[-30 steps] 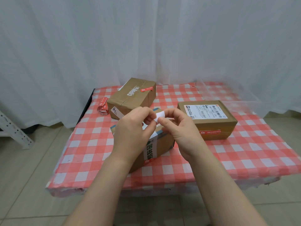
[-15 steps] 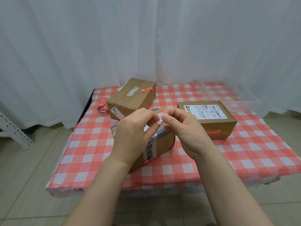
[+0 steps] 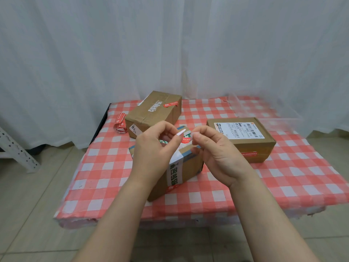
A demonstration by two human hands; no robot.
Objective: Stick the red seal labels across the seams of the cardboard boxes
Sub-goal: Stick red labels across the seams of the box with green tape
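Red label (image 3: 186,140) half-peeled, held in air just above middle box (image 3: 188,167) on table (image 3: 113,176). Left grip (image 3: 156,148) pinches white backing strip (image 3: 180,132). Right grip (image 3: 215,150) pinches label end, fingers curled tight. Pulling apart likely bares adhesive before seam placement. Label long axis seems hand-to-hand, left-right; printed face toward camera, rest hidden by fingers.

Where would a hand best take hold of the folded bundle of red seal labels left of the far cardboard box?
Probably its near end, pinched from above on the left side: the folded bundle of red seal labels lies flat on the checked table, long axis pointing away, and the far cardboard box crowds its right.
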